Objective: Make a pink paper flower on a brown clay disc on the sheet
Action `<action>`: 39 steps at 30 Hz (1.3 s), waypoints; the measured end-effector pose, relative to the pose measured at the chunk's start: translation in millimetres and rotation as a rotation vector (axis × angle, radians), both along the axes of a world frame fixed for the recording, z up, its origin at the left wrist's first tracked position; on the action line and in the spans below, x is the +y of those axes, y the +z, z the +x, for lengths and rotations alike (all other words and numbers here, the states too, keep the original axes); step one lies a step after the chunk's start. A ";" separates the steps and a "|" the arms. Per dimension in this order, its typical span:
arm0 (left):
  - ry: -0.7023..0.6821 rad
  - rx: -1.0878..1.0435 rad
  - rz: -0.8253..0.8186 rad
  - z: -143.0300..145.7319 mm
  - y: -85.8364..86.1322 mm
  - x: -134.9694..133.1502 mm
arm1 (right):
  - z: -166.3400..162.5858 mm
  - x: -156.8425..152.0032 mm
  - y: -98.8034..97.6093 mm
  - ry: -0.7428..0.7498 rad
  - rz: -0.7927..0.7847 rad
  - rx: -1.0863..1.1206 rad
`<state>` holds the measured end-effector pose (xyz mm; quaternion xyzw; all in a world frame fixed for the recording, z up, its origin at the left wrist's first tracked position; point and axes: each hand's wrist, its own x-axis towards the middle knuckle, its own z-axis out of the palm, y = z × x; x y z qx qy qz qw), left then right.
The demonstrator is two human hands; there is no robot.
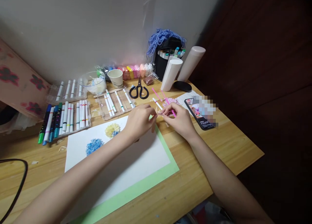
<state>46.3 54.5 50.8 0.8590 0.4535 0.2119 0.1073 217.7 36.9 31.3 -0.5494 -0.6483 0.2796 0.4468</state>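
My left hand (143, 120) is closed in a pinch above the upper right part of a white sheet (136, 162) with a green border (136, 194). My right hand (179, 120) faces it, also pinched. Between the fingertips of both is a small pale pink piece (160, 113), too small to tell its material. Just behind the right hand lies a heap of pink shreds (170, 102) with thin bright pink strips (156, 93). A blue fluffy blossom (94, 147) and a yellow one (112, 130) sit on the sheet, partly behind my left forearm.
Black-handled scissors (139, 91), a paper cup (115, 78) and a clear bowl (96, 84) stand behind the sheet. Trays of white markers (116, 102) lie left. At right are a phone (201, 115), a black lid (182, 86) and white cylinders (172, 74). The table edge (240, 171) runs along the right.
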 end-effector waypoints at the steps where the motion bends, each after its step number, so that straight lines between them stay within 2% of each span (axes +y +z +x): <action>1: 0.013 -0.025 -0.034 -0.9 0.2 0.3 | 1.5 0.5 0.0 -0.011 -0.009 -0.010; 5: 0.076 -0.133 -0.130 -0.6 -0.1 1.8 | 4.7 2.8 1.7 0.004 -0.037 0.080; 8: 0.047 -0.190 -0.193 4.2 -2.2 4.2 | 5.1 5.0 2.8 0.061 -0.077 0.228; 11: 0.027 -0.257 -0.278 8.1 -4.4 6.8 | 7.4 7.5 2.0 0.074 -0.104 0.281; 15: 0.088 -0.310 -0.339 0.8 -2.7 7.0 | 14.0 9.5 -1.7 0.033 -0.144 0.191; 19: 0.170 -0.304 -0.405 -22.6 4.0 -1.8 | 11.1 7.4 -3.6 -0.062 -0.135 0.067; 21: 0.185 -0.292 -0.438 -33.7 5.9 -11.0 | 1.8 2.9 -2.4 0.005 -0.120 0.166; 24: 0.173 -0.266 -0.508 -42.0 4.5 -30.1 | -17.0 -7.6 -0.2 0.233 -0.224 0.357; 27: 0.157 -0.242 -0.546 -43.2 1.6 -52.5 | -31.1 -18.2 -0.8 0.339 -0.348 0.356; 33: 0.268 -0.278 -0.547 -56.1 1.5 -90.2 | -43.6 -31.9 -6.8 0.445 -0.475 0.312; 39: 0.326 -0.327 -0.585 -68.9 -4.1 -98.7 | -60.2 -43.7 -6.6 0.426 -0.473 0.321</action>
